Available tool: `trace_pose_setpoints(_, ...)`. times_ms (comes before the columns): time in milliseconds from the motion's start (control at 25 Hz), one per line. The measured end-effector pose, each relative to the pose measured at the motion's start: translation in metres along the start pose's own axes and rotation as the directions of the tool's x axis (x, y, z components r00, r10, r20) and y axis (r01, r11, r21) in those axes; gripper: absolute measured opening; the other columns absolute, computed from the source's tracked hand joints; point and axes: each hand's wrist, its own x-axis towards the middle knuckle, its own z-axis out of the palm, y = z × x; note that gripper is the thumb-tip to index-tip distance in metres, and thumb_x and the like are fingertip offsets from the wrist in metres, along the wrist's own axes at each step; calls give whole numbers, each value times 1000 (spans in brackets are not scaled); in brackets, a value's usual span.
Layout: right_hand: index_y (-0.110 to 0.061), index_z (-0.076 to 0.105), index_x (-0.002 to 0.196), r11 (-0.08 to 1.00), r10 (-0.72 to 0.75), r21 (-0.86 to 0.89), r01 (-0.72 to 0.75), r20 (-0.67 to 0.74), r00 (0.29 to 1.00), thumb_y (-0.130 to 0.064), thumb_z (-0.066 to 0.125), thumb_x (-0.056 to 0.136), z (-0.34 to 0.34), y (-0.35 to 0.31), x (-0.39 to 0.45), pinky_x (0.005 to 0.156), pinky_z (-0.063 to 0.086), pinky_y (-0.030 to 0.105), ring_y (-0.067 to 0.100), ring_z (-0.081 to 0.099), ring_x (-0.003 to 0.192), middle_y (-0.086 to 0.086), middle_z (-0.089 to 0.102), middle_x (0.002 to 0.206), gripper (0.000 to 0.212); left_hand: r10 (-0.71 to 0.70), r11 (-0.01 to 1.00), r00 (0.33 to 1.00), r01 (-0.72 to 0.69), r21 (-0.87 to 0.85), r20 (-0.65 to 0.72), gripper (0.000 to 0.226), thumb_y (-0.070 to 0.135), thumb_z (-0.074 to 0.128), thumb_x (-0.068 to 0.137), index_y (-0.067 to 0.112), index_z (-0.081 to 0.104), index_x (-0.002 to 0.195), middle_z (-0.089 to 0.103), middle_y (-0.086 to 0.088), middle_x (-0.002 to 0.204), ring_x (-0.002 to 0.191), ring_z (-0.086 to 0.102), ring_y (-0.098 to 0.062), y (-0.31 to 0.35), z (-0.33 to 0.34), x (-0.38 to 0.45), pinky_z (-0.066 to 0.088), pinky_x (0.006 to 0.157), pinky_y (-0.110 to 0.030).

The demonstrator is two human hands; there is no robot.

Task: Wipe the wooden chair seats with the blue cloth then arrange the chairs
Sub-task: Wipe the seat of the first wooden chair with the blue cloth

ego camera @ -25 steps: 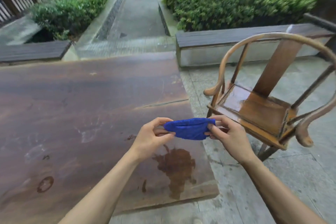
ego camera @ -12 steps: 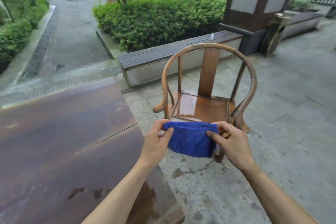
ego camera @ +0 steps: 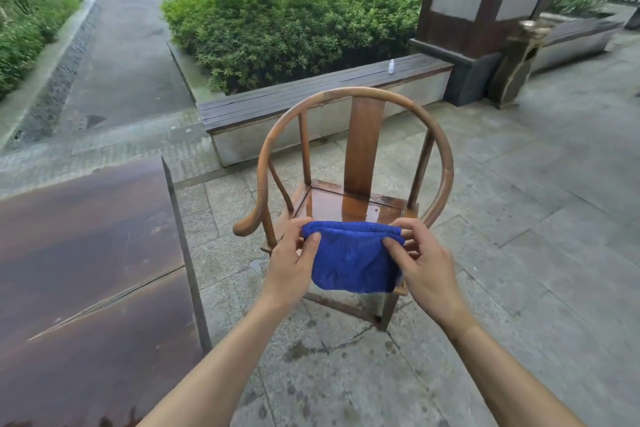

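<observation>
From the head view, both hands hold the blue cloth (ego camera: 353, 258) up in the air, in front of the wooden chair (ego camera: 360, 163), which stands at twelve o'clock from the person. The left hand (ego camera: 292, 265) pinches the cloth's upper left corner, thumb on the near face and fingers curled behind; the right hand (ego camera: 426, 263) pinches the upper right corner the same way. The cloth hangs folded between them, top edge level, its lower edge rounded — it hides the front of the chair seat (ego camera: 349, 206).

The visible part of the seat looks wet and glossy, reflecting the back splat. The chair's curved rail sweeps round to an armrest end at about ten o'clock of the cloth.

A dark wooden table (ego camera: 86, 253) lies at nine o'clock, its corner near the chair. Beyond the chair, at twelve o'clock, runs a slatted bench (ego camera: 311, 97) with a small bottle (ego camera: 391, 66) on it — behind that, a hedge (ego camera: 287, 17). A pillar (ego camera: 485, 3) stands at one o'clock.
</observation>
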Motion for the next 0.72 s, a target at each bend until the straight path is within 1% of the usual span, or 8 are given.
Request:
trace_pose_setpoints(80, -44, 57, 97, 1000, -2, 10, 2, 18, 1000, -23, 67, 92, 4, 15, 25, 61, 50, 19, 7, 62, 71, -11, 66, 87, 24, -27, 1000, 999, 27, 2, -21, 15, 40, 53, 95, 39, 57, 110, 65, -7, 98, 90, 61, -32, -6, 9, 23, 51, 86, -58)
trace_pose_setpoints(200, -43, 56, 103, 1000, 20, 7, -20, 62, 998, -26, 64, 94, 27, 38, 58, 63, 47, 18, 7, 61, 72, -12, 65, 90, 21, -64, 998, 997, 64, -9, -47, 13, 32, 53, 99, 35, 57, 111, 66, -6, 103, 92, 62, -29, -28, 11, 56, 52, 87, -56)
trace_pose_setpoints(280, -43, 55, 103, 999, 45, 10, -46, 82, 996, -25, 63, 94, 48, 52, 85, 65, 46, 18, 7, 60, 72, -13, 64, 91, 22, -104, 995, 992, 103, -9, -71, 14, 29, 54, 101, 39, 57, 109, 66, -4, 96, 88, 61, -27, -48, 8, 84, 51, 85, -51)
trace_pose_setpoints(440, -44, 52, 101, 997, 70, -30, -67, 106, 992, -23, 63, 94, 102, 79, 157, 64, 42, 12, 5, 59, 70, -15, 64, 90, 25, -124, 992, 988, 127, 23, -96, 21, 21, 53, 102, 41, 55, 106, 59, 7, 79, 71, 52, -7, -94, -9, 157, 45, 72, -29)
trace_pose_setpoints(480, -43, 53, 103, 996, 81, -40, -77, 105, 991, -22, 63, 94, 117, 86, 174, 65, 42, 11, 4, 59, 72, -15, 64, 91, 25, -129, 990, 987, 133, 47, -91, 20, 21, 53, 102, 41, 54, 106, 57, 10, 76, 68, 49, -5, -108, -15, 177, 43, 70, -28)
trace_pose_setpoints(560, -39, 53, 105, 993, 107, -56, -102, 96, 990, -21, 62, 95, 151, 106, 212, 66, 42, 10, 3, 59, 74, -14, 65, 91, 22, -161, 980, 982, 171, 100, -101, 14, 25, 52, 103, 38, 53, 110, 54, 15, 69, 65, 49, -1, -145, -24, 220, 41, 69, -30)
trace_pose_setpoints(640, -36, 54, 105, 986, 159, -63, -154, 92, 983, -20, 62, 95, 180, 127, 241, 68, 43, 13, 5, 59, 76, -12, 65, 91, 20, -202, 965, 973, 217, 144, -112, 13, 35, 49, 102, 39, 50, 114, 59, 17, 69, 69, 56, -4, -176, -26, 254, 44, 70, -35)
trace_pose_setpoints(720, -34, 56, 103, 976, 214, -50, -210, 93, 972, -18, 61, 96, 206, 158, 270, 70, 44, 15, 7, 60, 76, -11, 66, 91, 19, -235, 948, 965, 254, 191, -116, 17, 43, 44, 97, 43, 46, 114, 64, 9, 76, 78, 65, -23, -210, -21, 286, 48, 72, -40)
